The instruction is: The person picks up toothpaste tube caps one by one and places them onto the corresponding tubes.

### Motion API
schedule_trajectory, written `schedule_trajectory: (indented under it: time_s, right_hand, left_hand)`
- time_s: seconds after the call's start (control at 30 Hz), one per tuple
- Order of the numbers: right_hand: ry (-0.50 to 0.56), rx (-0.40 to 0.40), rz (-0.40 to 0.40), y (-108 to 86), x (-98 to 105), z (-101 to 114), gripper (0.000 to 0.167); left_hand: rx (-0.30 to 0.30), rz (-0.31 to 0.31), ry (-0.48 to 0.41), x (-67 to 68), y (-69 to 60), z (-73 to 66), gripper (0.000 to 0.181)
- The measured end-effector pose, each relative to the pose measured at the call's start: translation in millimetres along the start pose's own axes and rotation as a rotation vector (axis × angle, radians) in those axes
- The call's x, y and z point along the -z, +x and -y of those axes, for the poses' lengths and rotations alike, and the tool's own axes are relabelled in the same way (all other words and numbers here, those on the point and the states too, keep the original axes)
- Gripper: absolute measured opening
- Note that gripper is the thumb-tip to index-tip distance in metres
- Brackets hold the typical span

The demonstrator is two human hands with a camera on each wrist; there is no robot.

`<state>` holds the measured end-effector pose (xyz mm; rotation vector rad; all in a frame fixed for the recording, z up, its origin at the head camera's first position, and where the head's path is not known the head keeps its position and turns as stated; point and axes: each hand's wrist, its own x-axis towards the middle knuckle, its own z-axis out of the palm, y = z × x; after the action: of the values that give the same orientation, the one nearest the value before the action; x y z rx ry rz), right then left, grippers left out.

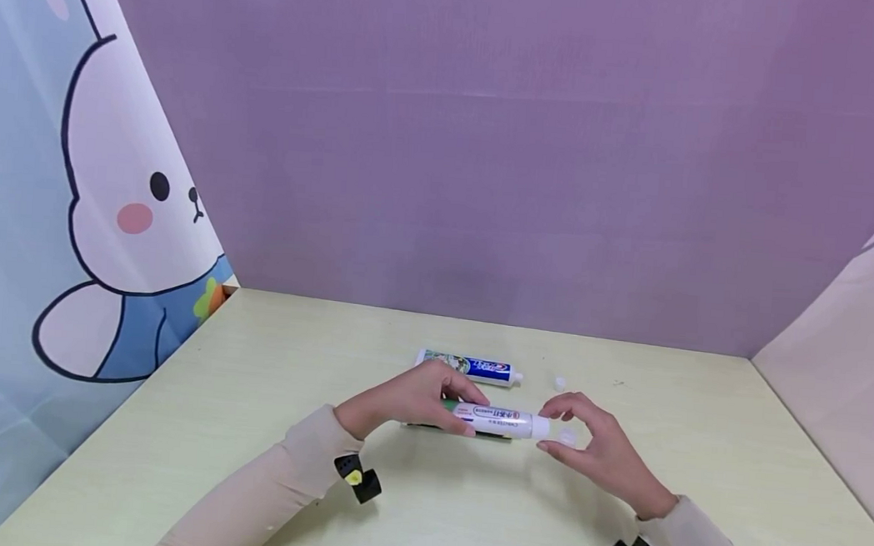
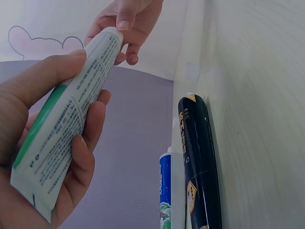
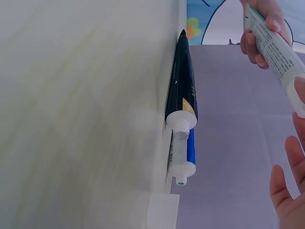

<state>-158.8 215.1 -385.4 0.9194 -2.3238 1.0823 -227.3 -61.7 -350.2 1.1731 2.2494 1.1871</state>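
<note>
The left hand (image 1: pixel 425 396) (image 2: pixel 52 138) grips a white and green toothpaste tube (image 1: pixel 499 420) (image 2: pixel 71 114) (image 3: pixel 276 55) around its body, holding it above the table. At the tube's right end is a white cap (image 1: pixel 540 428), which the right hand (image 1: pixel 606 455) (image 3: pixel 295 181) pinches between thumb and forefinger; its other fingers are loosely bent in the left wrist view. Below the held tube a black tube (image 2: pixel 198 157) (image 3: pixel 182 81) lies on the table, mostly hidden in the head view. Its nozzle is uncovered in the right wrist view.
Behind the black tube lies a blue and white tube (image 1: pixel 487 370) (image 2: pixel 165 186), its nozzle uncovered. Two small loose caps lie on the table (image 1: pixel 285 431): one cap (image 1: pixel 559 384) behind, another cap (image 1: pixel 567 437) beside the right hand. A purple backdrop (image 1: pixel 489 159) stands behind.
</note>
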Motion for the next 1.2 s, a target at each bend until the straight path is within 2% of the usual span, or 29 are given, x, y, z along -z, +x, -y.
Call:
schedule_trajectory:
  time_s: [0.2, 0.47, 0.87, 1.1, 1.2]
  right_hand:
    - [-0.021, -0.039, 0.008, -3.1, -0.4, 1.3, 0.041]
    - [-0.047, -0.080, 0.027, -3.6, 1.2, 2.7, 0.034]
    - [-0.013, -0.090, 0.040, -2.4, 2.2, 5.7, 0.024]
    - [-0.001, -0.148, 0.074, -3.3, 0.9, 4.6, 0.019]
    - [0.003, -0.141, 0.081, -3.2, 1.1, 4.5, 0.019]
  left_hand:
    - [0.017, 0.005, 0.008, -1.0, -0.7, -0.8, 0.034]
    - [0.001, 0.002, 0.017, -0.7, -1.7, 0.2, 0.033]
    - [-0.011, 0.011, 0.013, -0.6, -1.5, -1.2, 0.033]
    - [-0.007, 0.018, 0.005, -1.5, -1.5, -1.0, 0.033]
    - [-0.009, 0.018, 0.003, -1.6, -1.4, 0.0, 0.033]
